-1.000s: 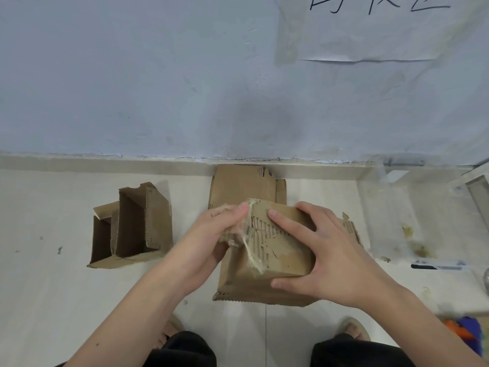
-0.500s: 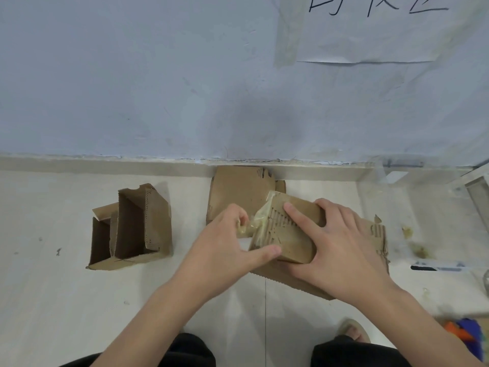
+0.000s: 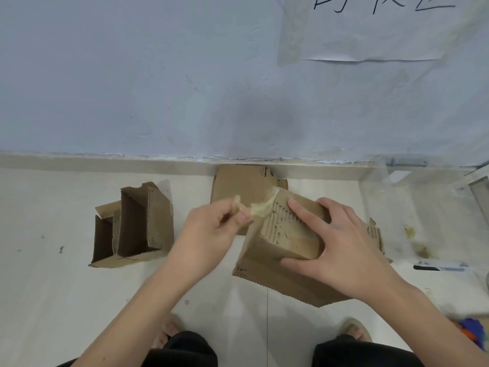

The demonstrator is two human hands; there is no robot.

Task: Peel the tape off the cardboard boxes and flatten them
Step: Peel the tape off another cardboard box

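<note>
Single head-worn wide-angle view, looking forward and down. Close over left hand (image 3: 209, 234) and right hand (image 3: 341, 250); floor (image 3: 53, 300) below, wall (image 3: 132, 75) filling upper half.

Over the last 1 second the left hand (image 3: 211, 231) has drawn away from the cardboard box (image 3: 288, 242) toward the left, where earlier its fingers lay against the box's top corner. The tape (image 3: 258, 207) it pinches, bunched against the box face before, is now stretched into a thin strand running from the grip to the box's far upper corner. More ribbed, torn cardboard shows on that face. The right hand (image 3: 341, 250) has turned the box, so its lower edge now slants across the floor (image 3: 53, 287) instead of lying square to the person.
</note>
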